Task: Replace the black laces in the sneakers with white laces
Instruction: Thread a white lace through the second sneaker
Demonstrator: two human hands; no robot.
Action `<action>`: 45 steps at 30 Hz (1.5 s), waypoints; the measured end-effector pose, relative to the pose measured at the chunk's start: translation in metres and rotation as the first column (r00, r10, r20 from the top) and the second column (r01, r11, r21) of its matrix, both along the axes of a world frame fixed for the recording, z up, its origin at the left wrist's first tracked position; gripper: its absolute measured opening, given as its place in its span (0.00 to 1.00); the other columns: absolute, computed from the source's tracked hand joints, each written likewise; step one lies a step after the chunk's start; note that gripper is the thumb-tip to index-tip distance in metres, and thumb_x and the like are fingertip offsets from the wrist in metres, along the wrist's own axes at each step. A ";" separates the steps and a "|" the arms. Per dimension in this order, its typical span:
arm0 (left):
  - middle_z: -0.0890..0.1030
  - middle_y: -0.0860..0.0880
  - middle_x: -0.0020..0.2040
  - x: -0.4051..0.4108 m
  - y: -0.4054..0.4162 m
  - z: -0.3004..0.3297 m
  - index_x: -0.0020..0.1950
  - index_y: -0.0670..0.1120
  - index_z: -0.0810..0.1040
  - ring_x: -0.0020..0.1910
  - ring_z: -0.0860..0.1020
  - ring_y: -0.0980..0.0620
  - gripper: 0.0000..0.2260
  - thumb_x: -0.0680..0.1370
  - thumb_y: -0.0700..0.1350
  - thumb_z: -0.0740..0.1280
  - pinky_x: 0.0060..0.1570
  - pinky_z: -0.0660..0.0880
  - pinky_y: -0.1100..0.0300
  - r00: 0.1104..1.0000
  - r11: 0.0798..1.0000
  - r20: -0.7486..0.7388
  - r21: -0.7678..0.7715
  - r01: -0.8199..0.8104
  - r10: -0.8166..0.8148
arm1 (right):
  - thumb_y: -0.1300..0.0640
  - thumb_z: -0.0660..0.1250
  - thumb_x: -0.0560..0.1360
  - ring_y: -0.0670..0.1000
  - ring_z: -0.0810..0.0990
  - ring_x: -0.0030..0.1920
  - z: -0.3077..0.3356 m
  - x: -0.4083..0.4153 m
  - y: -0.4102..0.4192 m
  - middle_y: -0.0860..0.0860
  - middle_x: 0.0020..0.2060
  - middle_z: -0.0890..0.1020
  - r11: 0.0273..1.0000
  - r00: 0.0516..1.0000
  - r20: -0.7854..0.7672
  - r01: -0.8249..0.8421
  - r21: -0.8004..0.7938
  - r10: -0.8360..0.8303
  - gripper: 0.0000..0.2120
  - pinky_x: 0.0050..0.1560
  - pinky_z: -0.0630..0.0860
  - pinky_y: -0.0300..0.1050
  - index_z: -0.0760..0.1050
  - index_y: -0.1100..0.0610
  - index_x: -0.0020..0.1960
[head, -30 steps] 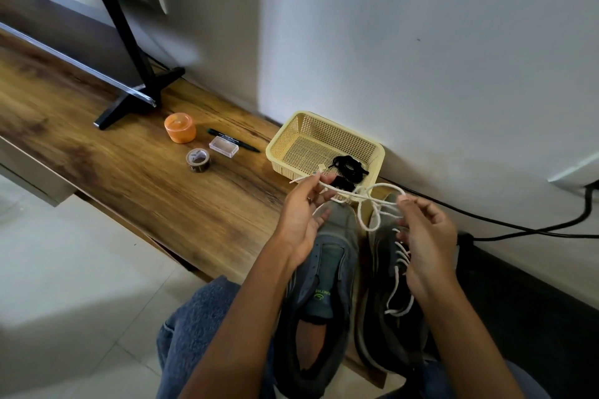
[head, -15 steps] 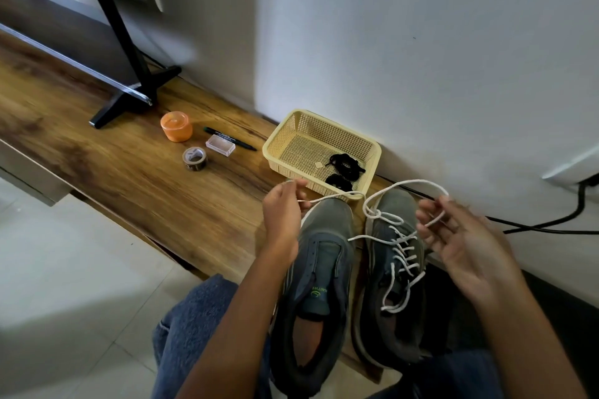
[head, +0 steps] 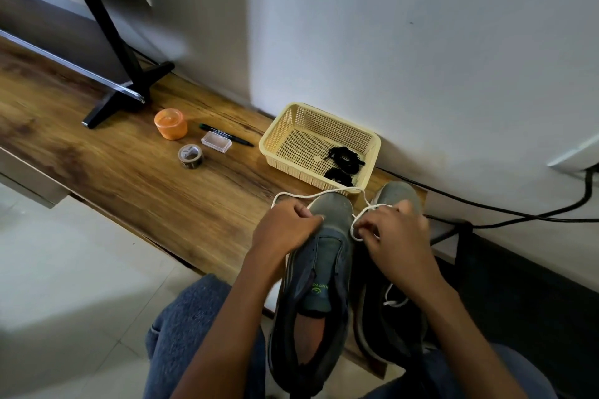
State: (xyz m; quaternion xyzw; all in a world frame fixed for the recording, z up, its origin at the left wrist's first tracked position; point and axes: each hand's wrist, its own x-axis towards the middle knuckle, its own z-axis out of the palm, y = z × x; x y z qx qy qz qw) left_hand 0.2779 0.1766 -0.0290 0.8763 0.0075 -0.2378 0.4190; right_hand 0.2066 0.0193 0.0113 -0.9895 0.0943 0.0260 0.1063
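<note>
Two grey sneakers stand side by side at the wooden bench's near end. The left sneaker has no lace in it. The right sneaker carries a white lace, mostly hidden under my right hand. My left hand grips one end of the white lace over the left sneaker's toe. My right hand pinches a loop of the same lace above the right sneaker. Black laces lie bundled in the yellow basket behind the shoes.
On the bench to the left lie an orange round container, a tape roll, a small clear box and a black marker. A black stand foot rests further left. Black cables run along the wall at right.
Both hands have come back together over the shoe toes after pulling the lace apart; my right hand moved left and down onto the right sneaker, covering its lacing.
</note>
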 end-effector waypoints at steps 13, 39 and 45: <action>0.76 0.55 0.40 0.001 0.009 -0.005 0.40 0.52 0.72 0.40 0.75 0.54 0.15 0.67 0.56 0.76 0.44 0.72 0.57 0.973 0.977 -0.115 0.051 0.206 -0.199 | 0.54 0.65 0.76 0.56 0.62 0.60 -0.030 0.026 0.003 0.53 0.58 0.69 0.946 0.974 -0.168 0.096 -0.310 -0.154 0.09 0.56 0.63 0.51 0.79 0.53 0.54; 0.75 0.54 0.39 0.001 0.017 0.000 0.40 0.51 0.74 0.36 0.72 0.57 0.13 0.66 0.49 0.78 0.35 0.69 0.62 0.960 0.976 -0.178 -0.049 0.211 -0.216 | 0.57 0.66 0.76 0.41 0.80 0.36 0.065 -0.003 -0.015 0.44 0.34 0.83 0.898 0.976 -0.215 0.062 0.435 0.037 0.05 0.41 0.75 0.39 0.79 0.48 0.48; 0.80 0.52 0.35 0.002 0.019 -0.002 0.39 0.47 0.80 0.33 0.78 0.55 0.10 0.64 0.45 0.79 0.33 0.73 0.63 0.971 0.992 -0.209 -0.074 0.105 -0.118 | 0.54 0.70 0.74 0.45 0.79 0.38 0.042 0.004 0.011 0.45 0.37 0.82 0.845 0.994 -0.098 0.097 0.526 -0.053 0.03 0.39 0.74 0.38 0.82 0.52 0.43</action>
